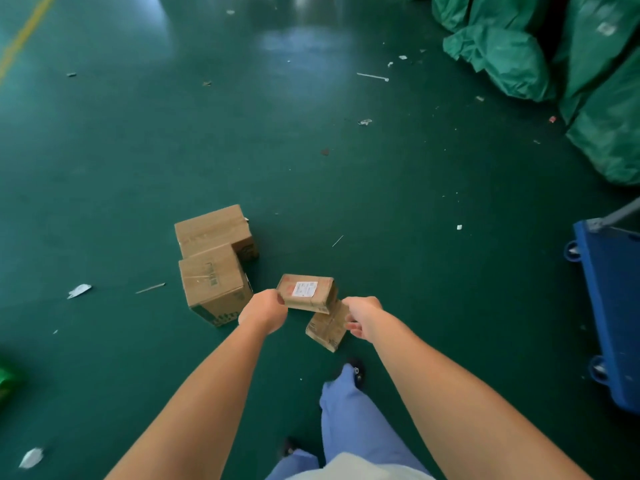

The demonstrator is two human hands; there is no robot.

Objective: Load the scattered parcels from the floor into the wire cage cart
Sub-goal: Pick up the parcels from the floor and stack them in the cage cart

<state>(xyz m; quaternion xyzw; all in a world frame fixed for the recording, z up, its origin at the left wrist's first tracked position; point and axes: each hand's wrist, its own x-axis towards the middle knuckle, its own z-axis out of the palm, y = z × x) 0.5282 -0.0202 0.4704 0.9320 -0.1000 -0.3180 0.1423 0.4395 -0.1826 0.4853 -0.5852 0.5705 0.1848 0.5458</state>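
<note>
The left hand (265, 311) is gripping the flat labelled cardboard parcel (306, 292) by its left end, the right hand (360, 317) is holding the smaller brown carton (327, 329) just beside it, and the blue cart (613, 306) is lying well right.

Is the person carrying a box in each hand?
Yes, the left hand grips the labelled box and the right hand holds a smaller box hanging below it.

A parcel warehouse or sorting depot: a wide green painted floor (311, 133) with a yellow line (24, 36) at its far left edge, taped cardboard boxes (214, 258) near its middle, bulging green sacks (519, 57) far right, and a blue wheeled cart (613, 306) below them.
</note>
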